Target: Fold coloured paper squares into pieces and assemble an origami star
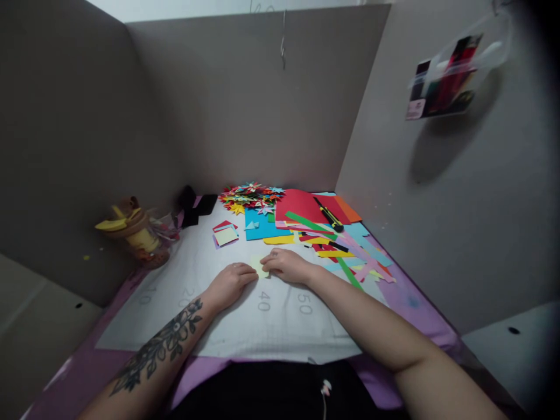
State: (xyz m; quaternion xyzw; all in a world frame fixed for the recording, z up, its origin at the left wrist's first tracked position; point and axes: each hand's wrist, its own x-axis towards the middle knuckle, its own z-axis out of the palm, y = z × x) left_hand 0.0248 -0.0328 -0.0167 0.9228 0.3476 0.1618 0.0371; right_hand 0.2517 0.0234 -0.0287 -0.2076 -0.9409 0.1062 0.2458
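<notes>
A small pale yellow piece of paper [259, 266] lies on the white numbered mat, partly covered by fingers. My left hand [231, 283] has its fingers together, tips pressed on the left edge of the paper. From the other side, my right hand [286, 265] pinches the right edge of the same paper. Just beyond them is a small stack of coloured paper squares [226, 235]. A light blue folded piece [252, 226] rests on a blue sheet [262, 234].
Coloured paper strips [345, 262] are scattered at the right, near a yellow-black utility knife [330, 217] on red sheets [295, 204]. Many folded paper stars [251, 198] pile at the back. A decorated pot [142, 236] stands left. Grey panels [262, 105] enclose the table.
</notes>
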